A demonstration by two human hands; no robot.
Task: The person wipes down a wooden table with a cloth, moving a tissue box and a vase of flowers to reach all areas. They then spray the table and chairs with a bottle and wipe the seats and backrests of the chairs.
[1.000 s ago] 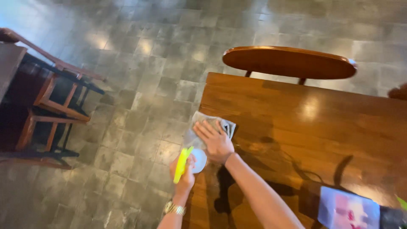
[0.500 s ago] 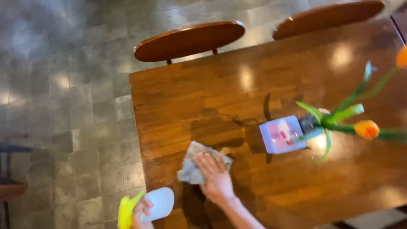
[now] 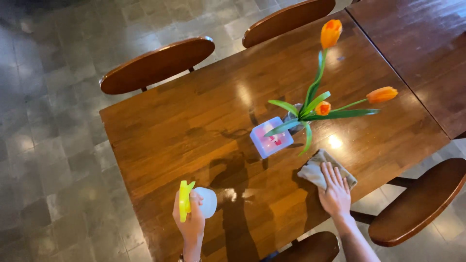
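Since 0.5 s ago, right hand (image 3: 334, 194) slid rightward, spread fingers flat atop cloth (image 3: 318, 170); left hand (image 3: 191, 219) grips spray bottle (image 3: 196, 202).

Left hand (image 3: 190, 221) fisted, raised; right hand (image 3: 335, 192) flat, fingers spread.

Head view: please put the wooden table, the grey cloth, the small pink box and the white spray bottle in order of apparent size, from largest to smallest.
1. wooden table
2. grey cloth
3. small pink box
4. white spray bottle

The last two look nearly alike, and the bottle is partly hidden by the left hand, so their order is unsure.
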